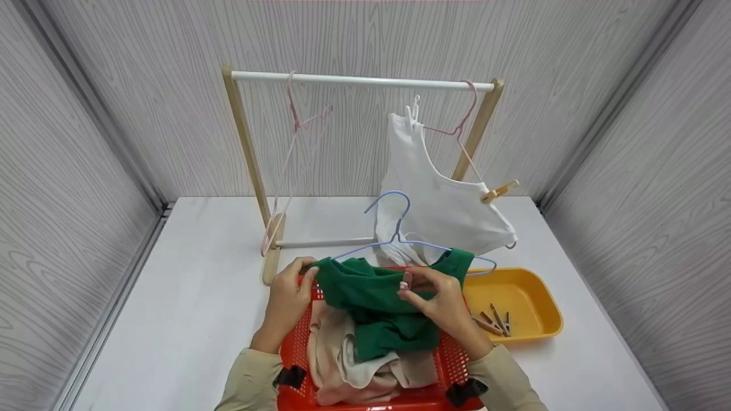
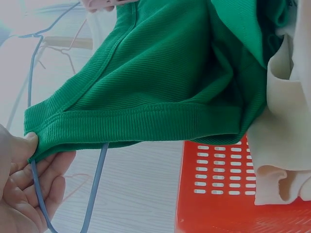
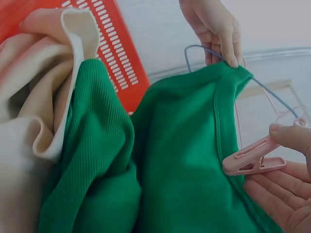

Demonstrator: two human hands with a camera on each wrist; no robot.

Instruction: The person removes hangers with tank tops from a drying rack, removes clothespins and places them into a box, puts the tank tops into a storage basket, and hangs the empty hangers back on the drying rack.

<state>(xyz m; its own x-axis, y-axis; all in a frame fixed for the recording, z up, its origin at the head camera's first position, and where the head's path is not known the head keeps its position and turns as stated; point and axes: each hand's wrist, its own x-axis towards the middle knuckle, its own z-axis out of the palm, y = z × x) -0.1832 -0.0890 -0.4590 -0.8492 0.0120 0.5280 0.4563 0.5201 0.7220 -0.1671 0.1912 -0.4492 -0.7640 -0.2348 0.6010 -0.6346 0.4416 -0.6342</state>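
A ribbed green tank top [image 1: 394,337] hangs on a blue hanger [image 1: 398,233], both tilted above a red basket [image 1: 295,342]. With thumb and fingers, my left hand [image 1: 288,297] pinches the top's left shoulder strap; the hanger's end loop passes by the palm in the left wrist view. My right hand [image 1: 442,299] holds a pink clothespin [image 3: 255,158] between thumb and fingers, its tip at the green neckline. Whether the clothespin's tip grips the fabric, I cannot tell. Beige and white clothes [image 1: 342,365] lie in the basket, partly beneath the green top.
A rack with a white rail [image 1: 354,80] stands behind. From it hang a pink hanger [image 1: 294,123] and a white top [image 1: 434,182] on another pink hanger, with a white clothespin [image 1: 412,111] and a yellow clothespin [image 1: 499,191]. Right of the basket, a yellow tray [image 1: 534,285] holds several brown clothespins [image 1: 495,322].
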